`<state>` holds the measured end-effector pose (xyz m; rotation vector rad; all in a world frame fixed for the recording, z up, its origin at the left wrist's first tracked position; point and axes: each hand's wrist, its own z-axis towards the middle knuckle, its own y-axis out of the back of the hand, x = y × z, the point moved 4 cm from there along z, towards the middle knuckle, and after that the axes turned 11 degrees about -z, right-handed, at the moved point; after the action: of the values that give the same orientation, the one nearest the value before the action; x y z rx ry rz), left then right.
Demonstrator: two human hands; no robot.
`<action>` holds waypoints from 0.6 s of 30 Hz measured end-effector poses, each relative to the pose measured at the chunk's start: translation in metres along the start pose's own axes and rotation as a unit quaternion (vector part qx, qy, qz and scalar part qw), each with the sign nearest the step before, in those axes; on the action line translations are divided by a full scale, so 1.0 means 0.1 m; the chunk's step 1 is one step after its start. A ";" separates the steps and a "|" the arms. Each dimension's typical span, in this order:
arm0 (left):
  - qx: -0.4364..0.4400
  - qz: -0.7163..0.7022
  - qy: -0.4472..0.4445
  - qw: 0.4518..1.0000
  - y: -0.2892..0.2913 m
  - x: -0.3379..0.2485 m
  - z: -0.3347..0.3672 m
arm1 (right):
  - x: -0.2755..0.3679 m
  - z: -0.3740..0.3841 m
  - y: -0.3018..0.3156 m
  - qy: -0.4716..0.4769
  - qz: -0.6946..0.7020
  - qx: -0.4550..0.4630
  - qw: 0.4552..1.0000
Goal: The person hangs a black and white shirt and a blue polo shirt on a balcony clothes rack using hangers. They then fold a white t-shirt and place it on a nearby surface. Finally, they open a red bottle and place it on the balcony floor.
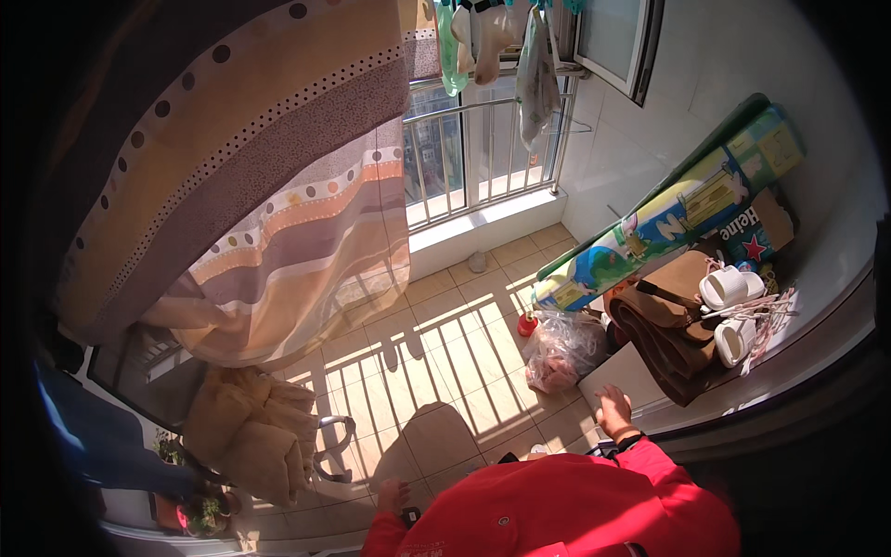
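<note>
My right hand point(613, 414) is held out over the floor at the lower right, fingers loosely apart and nothing in them. It is nearest to a clear plastic bag point(566, 345) with pinkish contents and to a white box-like surface under a folded brown mat point(664, 311). My left hand point(393, 496) hangs low by my side, with its fingers loosely apart and no object visible in it. Close to it are a curved metal frame point(339, 447) and a beige padded bundle point(249, 432). Both arms wear red sleeves.
A large striped curtain-like cloth point(278, 204) hangs at left. Socks point(487, 42) hang before a railed window point(501, 153). A rolled colourful play mat point(673, 209) leans against the right wall, near a green carton point(756, 232) and white sandals point(730, 292). Potted plants point(206, 515) stand lower left.
</note>
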<state>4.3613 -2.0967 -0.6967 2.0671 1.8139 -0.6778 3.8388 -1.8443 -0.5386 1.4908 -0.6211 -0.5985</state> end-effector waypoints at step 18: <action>-0.154 -0.094 -0.017 0.983 -0.25 1.49 -1.25 | -0.11 0.47 -1.34 0.158 0.132 0.305 0.930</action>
<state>4.3675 -1.9027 -0.6698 1.6911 1.9702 -0.4407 3.8000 -1.8695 -0.6733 1.9845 -0.7763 0.0676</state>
